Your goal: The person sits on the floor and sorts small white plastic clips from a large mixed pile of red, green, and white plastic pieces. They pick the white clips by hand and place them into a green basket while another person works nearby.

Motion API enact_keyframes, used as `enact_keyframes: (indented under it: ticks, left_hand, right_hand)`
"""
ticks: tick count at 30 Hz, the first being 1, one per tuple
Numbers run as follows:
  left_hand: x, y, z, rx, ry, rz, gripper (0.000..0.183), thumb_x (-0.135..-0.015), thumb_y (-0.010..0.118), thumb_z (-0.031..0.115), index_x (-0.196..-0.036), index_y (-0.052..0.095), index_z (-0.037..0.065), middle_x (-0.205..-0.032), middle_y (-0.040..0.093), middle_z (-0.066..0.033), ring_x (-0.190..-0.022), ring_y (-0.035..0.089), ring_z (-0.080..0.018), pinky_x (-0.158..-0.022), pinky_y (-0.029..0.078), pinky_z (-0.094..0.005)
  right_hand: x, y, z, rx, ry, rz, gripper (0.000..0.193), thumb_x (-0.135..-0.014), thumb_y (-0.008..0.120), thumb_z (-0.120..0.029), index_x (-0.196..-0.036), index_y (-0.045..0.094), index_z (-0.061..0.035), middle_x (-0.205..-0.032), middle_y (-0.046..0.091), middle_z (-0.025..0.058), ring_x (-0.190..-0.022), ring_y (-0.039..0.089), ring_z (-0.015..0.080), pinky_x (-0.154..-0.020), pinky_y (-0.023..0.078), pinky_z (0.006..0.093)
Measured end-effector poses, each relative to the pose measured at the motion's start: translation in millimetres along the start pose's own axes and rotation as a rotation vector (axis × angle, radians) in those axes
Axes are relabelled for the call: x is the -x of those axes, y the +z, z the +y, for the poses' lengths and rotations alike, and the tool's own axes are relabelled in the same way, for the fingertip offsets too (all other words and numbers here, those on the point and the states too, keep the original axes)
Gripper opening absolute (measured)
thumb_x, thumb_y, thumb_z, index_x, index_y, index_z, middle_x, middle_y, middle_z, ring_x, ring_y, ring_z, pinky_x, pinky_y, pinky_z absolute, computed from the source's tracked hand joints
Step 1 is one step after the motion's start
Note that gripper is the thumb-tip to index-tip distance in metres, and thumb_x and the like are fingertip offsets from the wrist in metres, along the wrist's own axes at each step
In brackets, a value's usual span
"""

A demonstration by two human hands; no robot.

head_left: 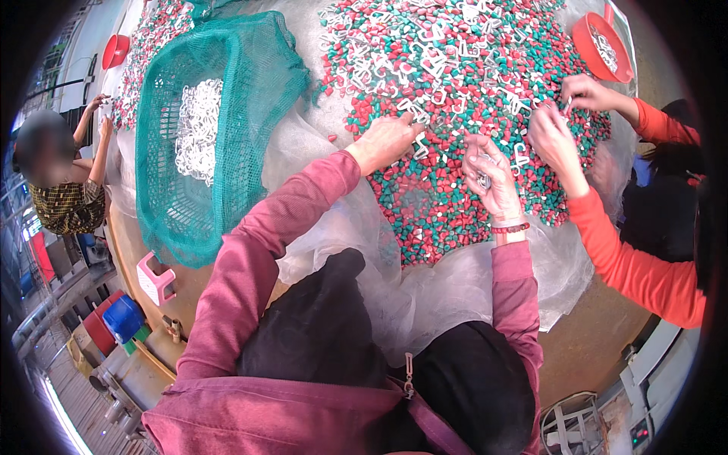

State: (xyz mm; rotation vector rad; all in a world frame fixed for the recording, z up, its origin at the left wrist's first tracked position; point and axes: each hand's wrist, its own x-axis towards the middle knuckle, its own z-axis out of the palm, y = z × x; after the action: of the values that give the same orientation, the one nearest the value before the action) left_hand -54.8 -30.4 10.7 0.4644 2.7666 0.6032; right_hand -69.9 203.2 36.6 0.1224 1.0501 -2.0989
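Observation:
Before me spreads a layer of red, green and white pebble-like pieces [425, 205], with many white buckle-shaped clips [432, 57] mixed in, thickest at the far side. My left hand [385, 144] reaches into it, fingertips pinched down among the clips; what they grip is hidden. One white clip [421, 147] lies right beside those fingertips. Palm up, my right hand [497, 186] curls its fingers around a few whitish clips [484, 179], just above the pieces.
Left stands a green net-lined basket [144, 144] with a heap of white clips [199, 133]. A co-worker's orange-sleeved hands [557, 140] work close to my right hand. A red bowl of clips [582, 38] sits far right. Another person [64, 174] is at far left, near a pink stool [155, 279].

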Motion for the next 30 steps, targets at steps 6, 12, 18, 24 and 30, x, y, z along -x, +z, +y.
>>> enact_keyframes:
  ticks: [6, 12, 18, 24, 30]
  left_hand:
    - [1, -42, -9, 0.459, -0.001, 0.126, 0.020, -0.079, 0.068, 0.024, -0.088, 0.063, 0.007, -0.081, 0.059, -0.0045, -0.063, 0.056, -0.0172, -0.053, 0.045, -0.0294]
    - [18, -87, -27, 1.834, 0.001, -0.039, 0.032, -0.094, 0.048, 0.036, -0.083, 0.049, 0.006, -0.084, 0.049, -0.0085, -0.062, 0.043, -0.0095, -0.038, 0.035, -0.0161]
    - [10, -68, -17, 2.362, -0.079, -0.011, 0.037, -0.095, 0.043, 0.039, -0.094, 0.051, 0.003, -0.107, 0.050, -0.0191, -0.084, 0.048, -0.0255, -0.036, 0.043, -0.0190]
    - [2, -46, -11, 2.292, -0.239, -0.230, 0.038, -0.089, 0.057, 0.030, -0.115, 0.054, 0.002, -0.095, 0.057, -0.0117, -0.063, 0.049, -0.0134, -0.036, 0.041, -0.0186]
    - [-2, -9, -10, 0.271, -0.010, 0.093, 0.037, -0.076, 0.070, 0.025, -0.106, 0.060, 0.006, -0.079, 0.057, -0.0131, -0.071, 0.062, -0.0284, -0.060, 0.050, -0.0398]
  right_hand:
    - [-49, 1, -6, 1.065, -0.370, -0.013, 0.039, -0.091, 0.049, -0.016, -0.129, 0.046, -0.0099, -0.084, 0.054, 0.0068, -0.074, 0.056, 0.0168, -0.058, 0.045, 0.0294]
    - [-78, -4, 29, 1.819, -0.318, 0.030, 0.031, -0.085, 0.060, -0.024, -0.113, 0.051, -0.0147, -0.093, 0.052, 0.0155, -0.085, 0.059, 0.0344, -0.068, 0.048, 0.0441]
    - [-39, -9, 16, 1.567, -0.333, 0.243, 0.022, -0.084, 0.061, -0.022, -0.101, 0.056, -0.0083, -0.086, 0.054, 0.0125, -0.079, 0.058, 0.0286, -0.065, 0.046, 0.0409]
    - [5, -5, -33, 0.040, -0.080, 0.119, 0.010, -0.085, 0.058, -0.014, -0.085, 0.053, -0.0045, -0.078, 0.050, 0.0057, -0.068, 0.046, 0.0115, -0.037, 0.027, 0.0149]
    - [6, 8, -28, -0.632, -0.116, -0.335, 0.038, -0.086, 0.052, -0.017, -0.119, 0.044, -0.0019, -0.097, 0.045, 0.0187, -0.080, 0.047, 0.0260, -0.032, 0.040, 0.0199]
